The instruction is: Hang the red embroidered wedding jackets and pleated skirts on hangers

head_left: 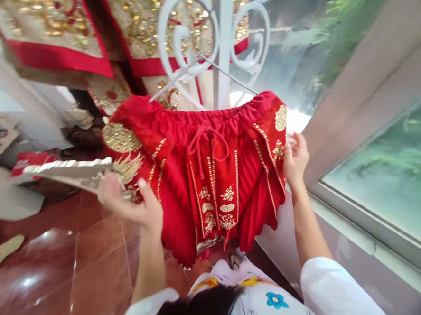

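A red skirt (pixel 212 176) with gold embroidery, pleats and a tied drawstring hangs from a thin wire hanger (pixel 229 76) in front of me. My left hand (pixel 132 202) is at the skirt's left side, fingers and thumb closed around a raised flap (pixel 70 170) with a pale, wavy edge. The flap juts out to the left and seems to belong to the skirt. At the skirt's right edge, my right hand (pixel 295 158) pinches the fabric beside the gold motifs. The exact grip of the fingertips is partly hidden.
Behind the skirt stands a white scrolled metal frame (pixel 222 49). Gold-sequined garments with red borders (pixel 59 58) hang at upper left. A window (pixel 392 154) and its sill run along the right. Pale shoes (pixel 3 252) lie on the red tiled floor (pixel 94 250).
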